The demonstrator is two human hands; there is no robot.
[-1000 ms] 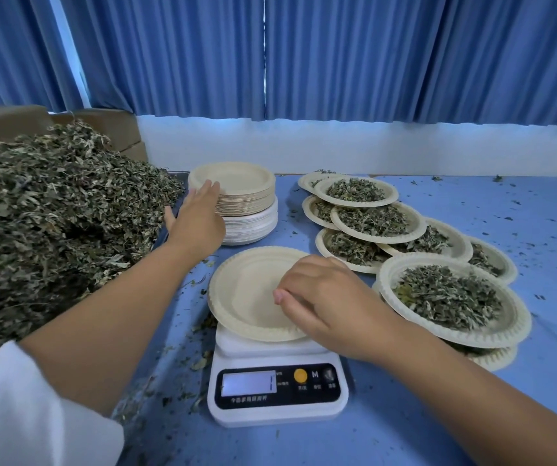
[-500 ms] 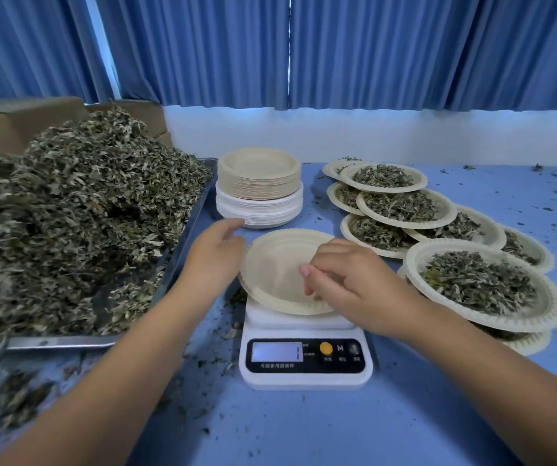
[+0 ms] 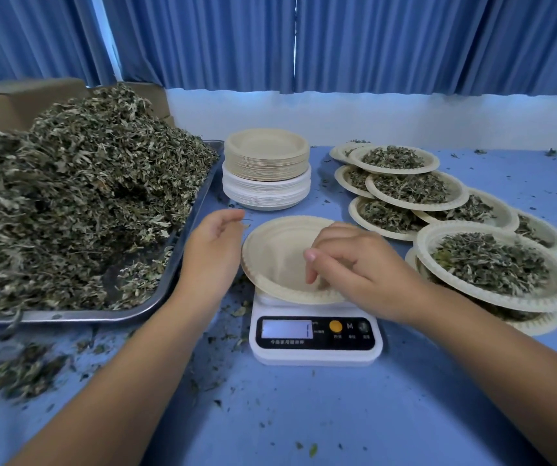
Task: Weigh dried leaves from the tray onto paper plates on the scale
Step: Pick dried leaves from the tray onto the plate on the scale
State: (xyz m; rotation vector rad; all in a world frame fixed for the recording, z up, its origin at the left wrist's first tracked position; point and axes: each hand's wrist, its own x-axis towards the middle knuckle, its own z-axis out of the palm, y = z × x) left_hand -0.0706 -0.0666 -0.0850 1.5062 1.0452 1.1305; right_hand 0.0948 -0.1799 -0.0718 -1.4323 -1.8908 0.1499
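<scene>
Room is tightest at centre frame, where an empty paper plate (image 3: 277,250) sits on the scale (image 3: 315,334), its rim overhanging the platform. The left hand (image 3: 211,250) hangs just beside the plate's left edge, fingers loosely curled and holding nothing. The right hand (image 3: 361,264) reaches over the plate's right side with fingers bent down into it; whether it grips the rim I cannot tell. At left, the tray (image 3: 183,264) rim lies near the left hand, dried leaves (image 3: 68,196) heaped high in it. A plate stack (image 3: 267,169) stands behind, and filled plates (image 3: 492,264) crowd the right. The blue table (image 3: 337,415) lies open in the lower frame, littered with leaf bits. Blue curtains (image 3: 371,45) hang behind.
</scene>
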